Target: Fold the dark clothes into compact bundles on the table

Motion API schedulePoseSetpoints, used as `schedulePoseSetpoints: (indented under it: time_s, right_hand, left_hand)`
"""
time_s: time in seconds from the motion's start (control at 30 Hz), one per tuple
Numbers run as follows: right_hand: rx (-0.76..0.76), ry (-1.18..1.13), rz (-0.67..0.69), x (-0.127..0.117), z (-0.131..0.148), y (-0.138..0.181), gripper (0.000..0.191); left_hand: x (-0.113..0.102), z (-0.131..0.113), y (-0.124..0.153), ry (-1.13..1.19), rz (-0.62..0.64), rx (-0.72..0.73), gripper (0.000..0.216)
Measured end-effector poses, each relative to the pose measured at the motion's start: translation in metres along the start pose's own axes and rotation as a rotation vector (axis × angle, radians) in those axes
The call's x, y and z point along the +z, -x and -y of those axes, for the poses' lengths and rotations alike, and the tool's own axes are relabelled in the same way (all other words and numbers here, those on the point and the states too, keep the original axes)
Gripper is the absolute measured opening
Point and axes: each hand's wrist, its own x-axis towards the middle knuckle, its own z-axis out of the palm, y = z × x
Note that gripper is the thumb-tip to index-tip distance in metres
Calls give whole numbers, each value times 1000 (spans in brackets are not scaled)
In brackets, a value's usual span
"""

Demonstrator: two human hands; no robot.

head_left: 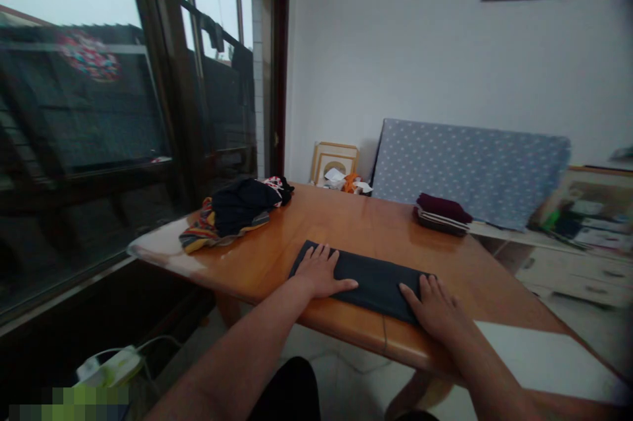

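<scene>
A dark garment [378,279], folded into a long flat strip, lies near the front edge of the wooden table [346,220]. My left hand [320,272] rests flat on its left end, fingers spread and thumb pointing right. On the right end lies my right hand [436,304], palm down with fingers apart. Neither hand grips the cloth. What kind of garment it is cannot be made out. To the left sits a loose heap of clothes [242,206], dark, striped and patterned. A neat stack of folded clothes [442,213], maroon on top, stands at the back right.
A white sheet [544,358] covers the table's front right corner. Behind the table leans a panel draped in blue dotted cloth [469,170], beside a low drawer cabinet [573,276]. Glass windows [89,111] line the left. A power strip [121,365] with cables is at lower left.
</scene>
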Motion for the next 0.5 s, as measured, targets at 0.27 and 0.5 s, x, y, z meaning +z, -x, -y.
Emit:
schedulePoseSetpoints:
  time_s: [0.27,0.5]
  right_hand:
    - [-148,149,-3,38,-28,-24,62]
    - [-186,52,-140,78,-49,-46,62]
  left_hand:
    - [-13,14,17,0,70,-58,119]
    - [-24,35,31,1,88,-161,119]
